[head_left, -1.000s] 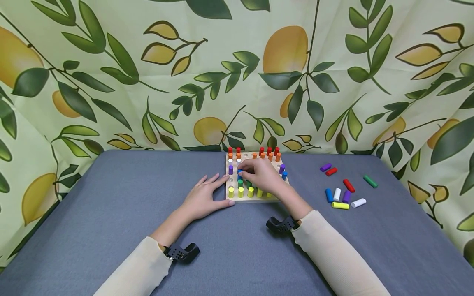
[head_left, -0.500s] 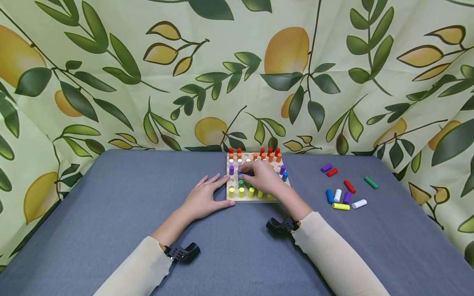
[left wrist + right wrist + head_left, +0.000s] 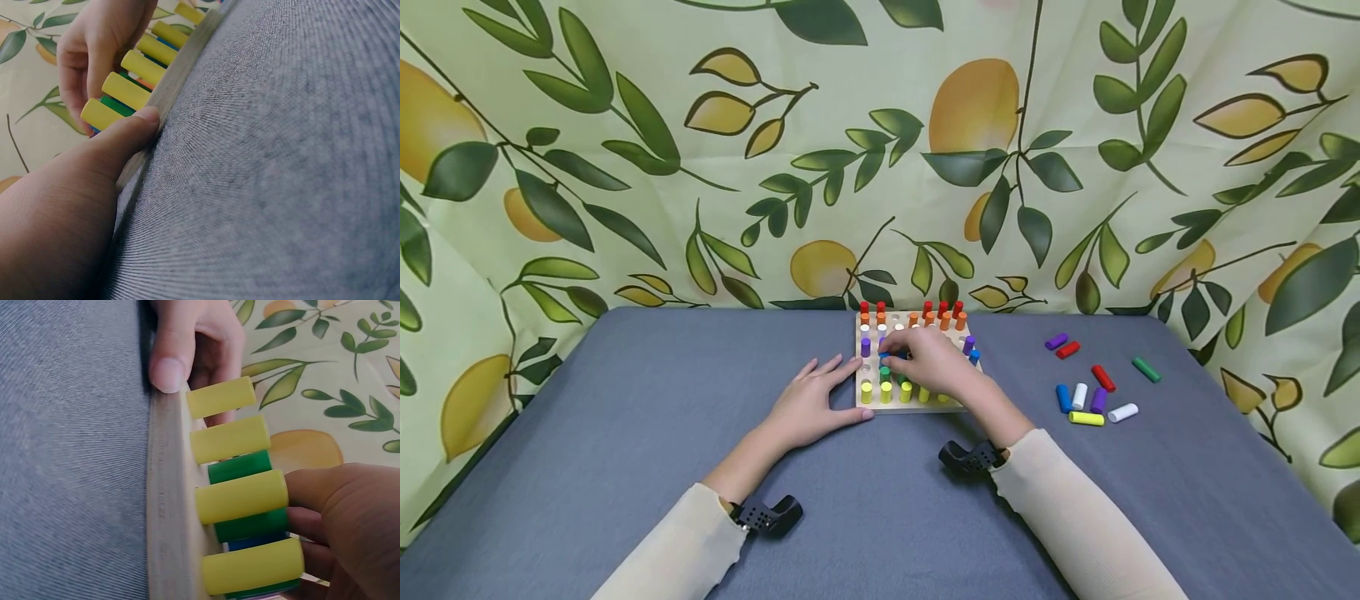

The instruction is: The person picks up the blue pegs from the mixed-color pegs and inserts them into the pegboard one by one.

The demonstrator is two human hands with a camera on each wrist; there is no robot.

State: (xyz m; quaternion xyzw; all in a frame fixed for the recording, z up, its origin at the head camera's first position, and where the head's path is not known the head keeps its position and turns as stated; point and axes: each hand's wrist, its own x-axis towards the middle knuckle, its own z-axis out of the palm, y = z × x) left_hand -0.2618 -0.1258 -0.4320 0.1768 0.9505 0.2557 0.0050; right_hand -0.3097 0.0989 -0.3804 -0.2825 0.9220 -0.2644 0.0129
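Observation:
A wooden pegboard (image 3: 910, 408) stands on the table with rows of coloured pegs upright in it. My right hand (image 3: 931, 360) reaches over its left half, thumb and fingers pinching a blue peg (image 3: 884, 358) in the second column from the left. Much of that peg is hidden by the fingers. My left hand (image 3: 805, 408) lies at the board's left side, fingers spread, with the thumb (image 3: 134, 134) against the front left corner. Yellow pegs (image 3: 242, 496) form the front row, with green pegs (image 3: 253, 525) behind them.
Loose pegs lie right of the board: a blue one (image 3: 1063, 398), a yellow one (image 3: 1086, 418), a green one (image 3: 1146, 369), and several red, white and purple. A leaf-patterned cloth (image 3: 820, 167) hangs behind the grey table (image 3: 662, 400).
The blue peg under my right fingers stands lower than a second ago, and the fingertips have sunk slightly with it. My left hand stays at the board's corner.

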